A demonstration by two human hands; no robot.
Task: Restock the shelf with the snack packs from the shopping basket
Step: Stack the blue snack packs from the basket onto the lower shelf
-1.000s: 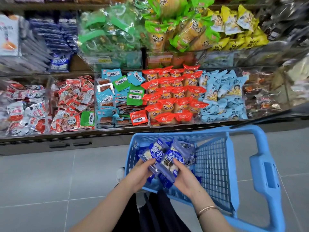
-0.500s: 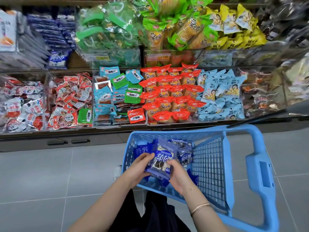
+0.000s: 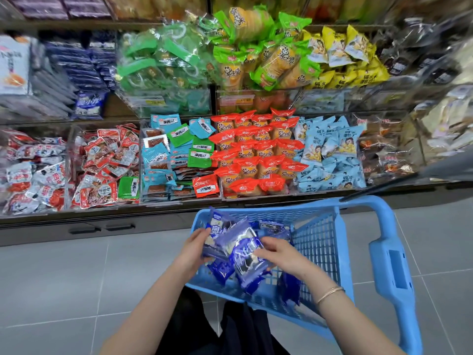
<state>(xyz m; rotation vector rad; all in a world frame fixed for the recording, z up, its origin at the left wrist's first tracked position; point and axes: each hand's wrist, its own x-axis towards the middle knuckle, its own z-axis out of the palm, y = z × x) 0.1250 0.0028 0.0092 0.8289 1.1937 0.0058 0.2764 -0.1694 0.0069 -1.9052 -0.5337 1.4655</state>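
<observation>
Snack packs (image 3: 245, 252) bunched over basket (image 3: 317, 242)
Left hand (image 3: 195, 248) and right hand (image 3: 279, 253) each have a grip curled round them, likely to carry several at once.

The basket (image 3: 389, 252) is smooth blue plastic with lattice walls. The snack packs (image 3: 245, 249) are glossy, crinkled plastic film. The display bins (image 3: 166, 101) are clear, shiny plastic. The floor tiles (image 3: 64, 278) look smooth, matt. The bracelet (image 3: 330, 293) is shiny metal.

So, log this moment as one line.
stage: gathering | left hand: grips snack packs | right hand: grips snack packs | place: at basket
</observation>
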